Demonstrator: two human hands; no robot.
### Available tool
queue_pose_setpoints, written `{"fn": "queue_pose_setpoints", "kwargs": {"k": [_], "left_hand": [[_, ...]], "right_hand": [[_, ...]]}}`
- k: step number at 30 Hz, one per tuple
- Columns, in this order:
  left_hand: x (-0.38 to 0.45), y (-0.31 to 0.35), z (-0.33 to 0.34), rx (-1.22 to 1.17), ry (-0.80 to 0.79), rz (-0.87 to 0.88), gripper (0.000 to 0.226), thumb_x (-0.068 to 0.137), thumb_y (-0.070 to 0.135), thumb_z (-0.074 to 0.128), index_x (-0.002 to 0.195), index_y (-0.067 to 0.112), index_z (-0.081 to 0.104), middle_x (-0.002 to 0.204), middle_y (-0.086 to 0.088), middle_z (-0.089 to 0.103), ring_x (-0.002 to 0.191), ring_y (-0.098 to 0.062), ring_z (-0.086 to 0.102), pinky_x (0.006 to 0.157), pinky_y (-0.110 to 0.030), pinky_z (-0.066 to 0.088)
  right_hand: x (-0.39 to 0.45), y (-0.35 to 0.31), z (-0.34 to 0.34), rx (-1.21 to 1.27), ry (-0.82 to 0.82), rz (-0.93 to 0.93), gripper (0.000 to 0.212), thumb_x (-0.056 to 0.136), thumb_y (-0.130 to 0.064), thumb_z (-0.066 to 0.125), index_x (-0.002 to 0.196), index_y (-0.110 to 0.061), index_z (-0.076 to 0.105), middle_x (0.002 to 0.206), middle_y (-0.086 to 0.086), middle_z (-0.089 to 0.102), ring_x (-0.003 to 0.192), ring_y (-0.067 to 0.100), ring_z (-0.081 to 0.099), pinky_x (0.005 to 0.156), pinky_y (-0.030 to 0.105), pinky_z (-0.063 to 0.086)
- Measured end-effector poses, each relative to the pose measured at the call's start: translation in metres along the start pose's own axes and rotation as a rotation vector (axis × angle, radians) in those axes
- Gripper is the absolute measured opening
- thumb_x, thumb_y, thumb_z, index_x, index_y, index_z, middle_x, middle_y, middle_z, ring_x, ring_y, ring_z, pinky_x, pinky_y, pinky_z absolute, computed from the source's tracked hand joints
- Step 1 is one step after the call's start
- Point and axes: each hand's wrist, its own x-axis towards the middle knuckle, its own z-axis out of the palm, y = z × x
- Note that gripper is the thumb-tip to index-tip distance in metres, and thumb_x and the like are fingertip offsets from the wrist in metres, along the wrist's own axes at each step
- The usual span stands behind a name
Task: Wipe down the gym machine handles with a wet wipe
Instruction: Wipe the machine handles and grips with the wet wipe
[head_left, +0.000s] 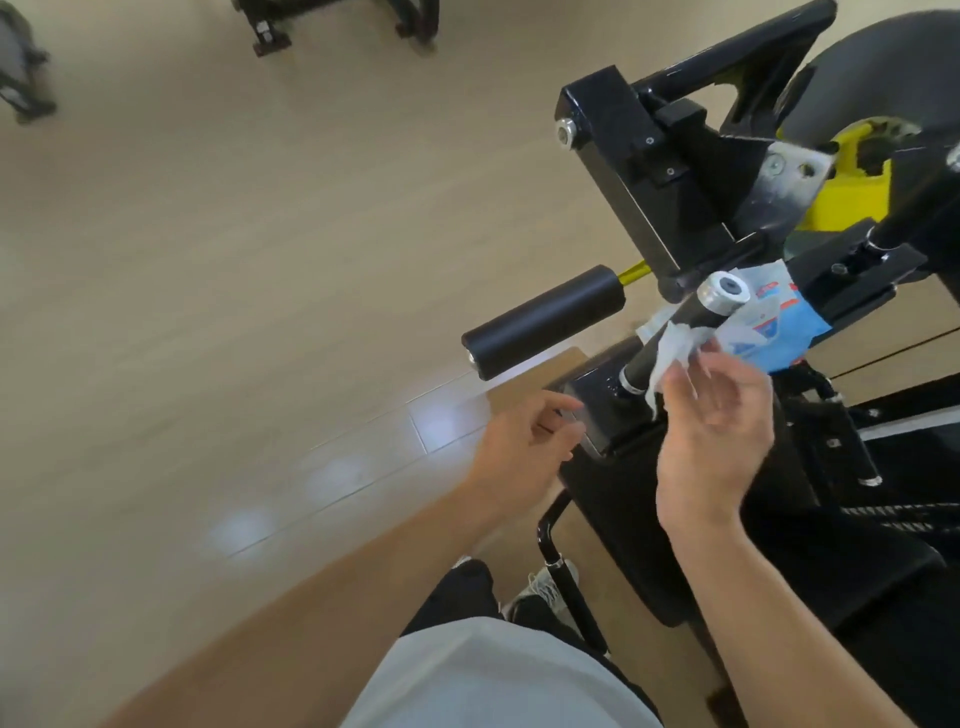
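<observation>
A black machine handle (670, 332) with a silver end cap stands tilted up from the black machine. A white wet wipe (670, 358) drapes against its lower grip. My right hand (711, 441) pinches the wipe between its fingertips, palm turned toward me. A blue and white wipes packet (924, 325) lies just behind the handle on the machine. My left hand (519, 447) hovers to the left, near the machine's black block, fingers loosely curled and holding nothing.
A black foam roller pad (540, 319) on a yellow rod sticks out to the left. The machine's black frame (623, 171) and yellow part (852, 192) rise behind. A low black bar (566, 582) stands by my shoes. Other equipment (332, 21) sits far across the wooden floor.
</observation>
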Motion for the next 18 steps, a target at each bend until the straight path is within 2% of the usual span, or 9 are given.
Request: {"fn": "queue_pose_setpoints", "kwargs": {"k": [3,5,6,8,10,11,14,16,18], "left_hand": [[-0.006,-0.003,0.003,-0.003,-0.019,-0.014,0.017,0.097,0.024,0.060,0.113,0.026,0.065,0.091,0.009,0.068,0.082,-0.004,0.066,0.068,-0.006,0.047],[-0.011,-0.007,0.004,-0.029,-0.025,-0.037,0.017,0.097,0.021,0.060,0.112,0.024,0.067,0.088,0.011,0.067,0.078,0.000,0.064,0.067,-0.006,0.046],[-0.014,-0.009,0.005,-0.037,-0.021,-0.044,0.016,0.097,0.021,0.060,0.111,0.024,0.067,0.088,0.012,0.067,0.077,0.001,0.063,0.068,-0.006,0.046],[-0.016,-0.013,0.005,-0.032,0.002,-0.043,0.015,0.097,0.021,0.060,0.110,0.026,0.067,0.090,0.011,0.068,0.078,0.000,0.064,0.070,-0.007,0.046],[-0.014,-0.011,0.003,-0.024,0.049,-0.019,0.014,0.096,0.022,0.062,0.109,0.027,0.067,0.092,0.011,0.070,0.081,-0.002,0.066,0.071,-0.010,0.046],[-0.010,-0.007,0.002,-0.031,0.077,-0.002,0.014,0.096,0.022,0.063,0.108,0.028,0.068,0.092,0.012,0.070,0.083,-0.002,0.067,0.072,-0.010,0.046],[0.004,0.015,-0.004,-0.068,0.126,0.067,0.013,0.095,0.023,0.064,0.104,0.031,0.069,0.090,0.013,0.071,0.085,-0.001,0.066,0.073,-0.008,0.045],[0.014,0.030,-0.005,-0.067,0.147,0.110,0.012,0.095,0.025,0.064,0.103,0.032,0.068,0.087,0.015,0.070,0.084,0.001,0.065,0.072,-0.007,0.044],[0.023,0.040,0.000,-0.071,0.174,0.128,0.013,0.095,0.024,0.064,0.106,0.030,0.068,0.089,0.016,0.070,0.085,0.002,0.064,0.072,-0.007,0.045]], "right_hand": [[0.019,0.003,0.010,-0.029,-0.004,0.029,0.050,0.084,-0.005,0.077,0.124,-0.013,0.048,0.113,-0.007,0.064,0.108,-0.004,0.066,0.091,0.019,0.055],[0.029,0.012,0.015,-0.168,-0.048,-0.004,0.050,0.086,-0.011,0.076,0.128,-0.009,0.050,0.107,-0.013,0.064,0.100,-0.011,0.065,0.087,0.013,0.053],[0.030,0.020,0.019,-0.269,-0.088,-0.007,0.048,0.088,-0.017,0.075,0.129,-0.009,0.051,0.108,-0.013,0.063,0.100,-0.009,0.065,0.088,0.016,0.054],[0.027,0.034,0.027,-0.414,-0.149,0.069,0.054,0.094,-0.031,0.068,0.137,-0.008,0.047,0.119,-0.001,0.061,0.106,0.003,0.062,0.086,0.020,0.054],[0.024,0.038,0.031,-0.431,-0.186,0.142,0.066,0.097,-0.038,0.062,0.148,-0.006,0.035,0.132,0.011,0.056,0.114,0.014,0.059,0.080,0.014,0.050],[0.025,0.034,0.031,-0.409,-0.184,0.108,0.066,0.098,-0.037,0.061,0.149,-0.006,0.033,0.134,0.010,0.056,0.116,0.012,0.058,0.082,0.014,0.049],[0.038,0.007,0.030,-0.330,-0.129,-0.058,0.036,0.100,-0.030,0.059,0.133,-0.020,0.047,0.113,-0.013,0.057,0.103,-0.012,0.057,0.089,0.015,0.050],[0.042,-0.001,0.033,-0.238,-0.141,-0.073,0.020,0.101,-0.027,0.058,0.116,-0.037,0.048,0.105,-0.018,0.054,0.098,-0.012,0.058,0.090,0.021,0.052],[0.038,0.010,0.033,-0.223,-0.160,-0.043,0.027,0.101,-0.027,0.058,0.124,-0.036,0.047,0.109,-0.016,0.055,0.098,-0.005,0.059,0.091,0.026,0.054]]}}
